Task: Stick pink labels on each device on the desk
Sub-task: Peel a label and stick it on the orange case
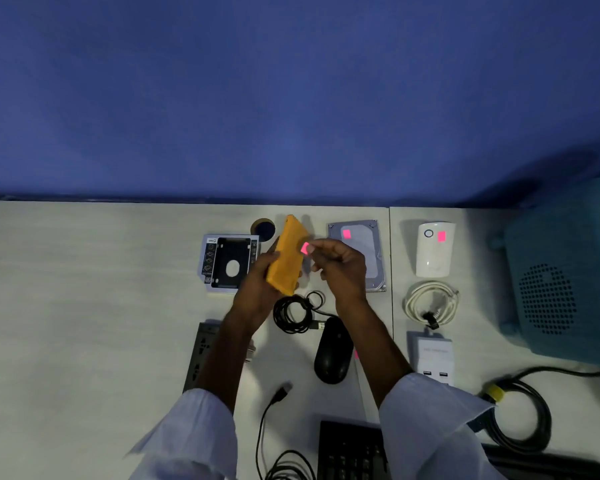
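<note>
Above the coiled black cable (pixel 297 313), an orange device (pixel 288 256) is gripped in the left hand (pixel 257 289), lifted off the bench (pixel 84 289). A pink label (pixel 305 248) is pinched by the right hand (pixel 340 268), seemingly touching the device. Pressing it flat is called for next.

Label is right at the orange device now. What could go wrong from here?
1. The pink label sits pinched at the right hand fingertips; it may cling to skin instead of the orange device.
2. The left hand holds that device tilted in the air, so pressing could shift it and leave the label crooked.
</note>
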Action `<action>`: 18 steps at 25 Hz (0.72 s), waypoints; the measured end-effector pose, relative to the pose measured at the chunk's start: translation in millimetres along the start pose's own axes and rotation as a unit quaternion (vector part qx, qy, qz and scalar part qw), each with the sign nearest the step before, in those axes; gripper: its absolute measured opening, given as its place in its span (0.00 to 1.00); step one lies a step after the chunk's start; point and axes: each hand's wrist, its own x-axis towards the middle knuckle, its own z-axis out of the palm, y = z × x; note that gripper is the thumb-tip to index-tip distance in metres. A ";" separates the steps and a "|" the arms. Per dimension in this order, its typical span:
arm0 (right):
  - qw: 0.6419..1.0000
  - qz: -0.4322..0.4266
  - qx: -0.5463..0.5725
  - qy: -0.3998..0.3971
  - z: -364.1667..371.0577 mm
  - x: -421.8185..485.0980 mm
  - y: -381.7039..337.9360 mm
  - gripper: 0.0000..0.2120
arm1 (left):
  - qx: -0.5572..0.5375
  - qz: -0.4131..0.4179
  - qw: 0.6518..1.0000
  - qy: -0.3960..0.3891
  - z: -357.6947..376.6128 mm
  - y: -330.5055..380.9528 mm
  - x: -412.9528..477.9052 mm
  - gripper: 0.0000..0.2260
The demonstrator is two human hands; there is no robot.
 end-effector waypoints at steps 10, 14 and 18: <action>0.995 0.000 -0.098 0.003 25.0 3.4 14.7 0.06 | -0.140 -0.022 0.990 -0.016 9.7 -8.3 -10.7 0.20; 0.989 -0.036 -0.141 0.027 29.8 2.5 15.7 0.04 | -0.149 -0.024 0.989 -0.001 12.4 -10.6 -13.0 0.20; 0.987 -0.055 -0.145 0.046 35.0 -0.4 11.7 0.08 | -0.158 -0.023 0.987 0.009 9.3 -12.8 -12.2 0.26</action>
